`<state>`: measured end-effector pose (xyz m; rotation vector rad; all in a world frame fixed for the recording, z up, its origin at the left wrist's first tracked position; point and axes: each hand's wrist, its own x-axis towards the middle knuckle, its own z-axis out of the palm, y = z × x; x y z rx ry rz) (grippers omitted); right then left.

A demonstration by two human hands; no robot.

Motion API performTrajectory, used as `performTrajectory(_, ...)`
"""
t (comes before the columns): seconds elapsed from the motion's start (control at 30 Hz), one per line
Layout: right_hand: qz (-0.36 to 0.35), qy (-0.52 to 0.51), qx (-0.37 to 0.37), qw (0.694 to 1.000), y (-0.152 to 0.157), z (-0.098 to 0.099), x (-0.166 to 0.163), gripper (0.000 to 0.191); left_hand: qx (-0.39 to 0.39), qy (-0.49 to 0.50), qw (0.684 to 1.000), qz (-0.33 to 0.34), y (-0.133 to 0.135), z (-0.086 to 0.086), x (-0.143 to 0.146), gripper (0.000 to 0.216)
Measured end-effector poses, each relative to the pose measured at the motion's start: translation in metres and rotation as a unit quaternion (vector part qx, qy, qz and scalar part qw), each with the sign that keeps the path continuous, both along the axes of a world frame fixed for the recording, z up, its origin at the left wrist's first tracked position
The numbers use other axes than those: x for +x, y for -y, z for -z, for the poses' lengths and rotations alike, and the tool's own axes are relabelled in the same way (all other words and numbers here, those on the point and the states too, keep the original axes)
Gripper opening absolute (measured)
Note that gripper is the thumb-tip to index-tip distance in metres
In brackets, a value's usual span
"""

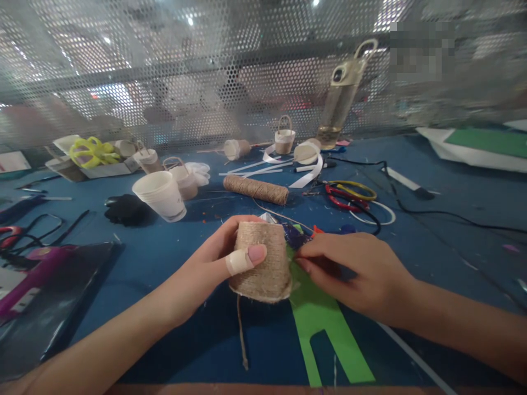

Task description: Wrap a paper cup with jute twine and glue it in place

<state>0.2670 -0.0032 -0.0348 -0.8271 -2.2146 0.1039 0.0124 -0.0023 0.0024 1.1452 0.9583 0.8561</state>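
My left hand (230,249) grips a cup wrapped in twine (267,269), its taped thumb lying across the front. A loose twine end hangs below the cup's lower edge. Close to the cup's right side, my right hand (349,266) has thumb and fingertips pinched together; what lies between them is too small to make out. Under that hand a cut piece of green paper (317,307) rests on the blue table. Behind the cup is a roll of twine (256,190), with a strand trailing toward my right hand.
Stacked paper cups (160,195) stand at left, near a black cloth-like lump (127,210). Small handled baskets (285,141) and yellow scissors (94,152) sit further back. A tall bottle (340,104) stands by the perforated metal screen (164,71). Coloured cords (349,196) and a purple tool (37,274) flank the hands.
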Motion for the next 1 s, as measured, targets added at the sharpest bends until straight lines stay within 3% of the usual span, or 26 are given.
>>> performTrajectory(0.43, -0.005, 0.032, -0.037, 0.999, 0.0012, 0.0030, 0.0023, 0.018, -0.003, -0.012, 0.999, 0.034, 0.0066, -0.0003, 0.0017, 0.039)
performTrajectory(0.73, -0.010, 0.036, -0.032, 0.999, 0.0031, 0.0034, 0.0008, 0.019, 0.006, -0.033, 0.992, 0.123, 0.0006, 0.0016, -0.0057, 0.045)
performTrajectory(1.0, -0.020, 0.058, -0.043, 0.997, 0.0025, -0.0002, 0.0008, 0.020, 0.000, -0.065, 0.985, 0.157, 0.0011, -0.0054, -0.0071, 0.045)
